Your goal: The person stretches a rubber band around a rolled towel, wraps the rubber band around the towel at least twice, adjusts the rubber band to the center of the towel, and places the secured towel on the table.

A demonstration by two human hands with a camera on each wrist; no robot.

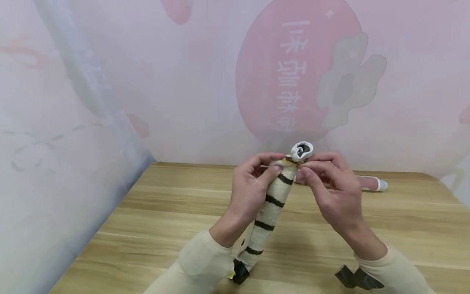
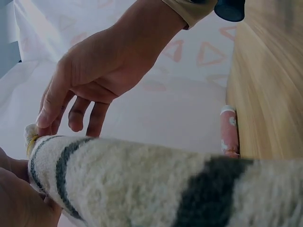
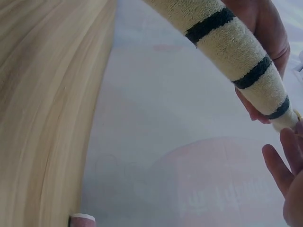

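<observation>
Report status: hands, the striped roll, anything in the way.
Left hand grips striped roll near top. Right hand pinches its white tip. Pink item on table behind, not blocking.

Bare hands, cream sleeves, dark wrist mounts

The person wears a long-sleeved cream top, its 2 knit cuffs ending at the wrists, leaving the left hand (image 1: 253, 188) and right hand (image 1: 332, 192) bare. Under each cuff sits a black angular camera mount (image 1: 355, 278); beside the left cuff's mount shows a small yellow tab (image 1: 231, 275).
</observation>
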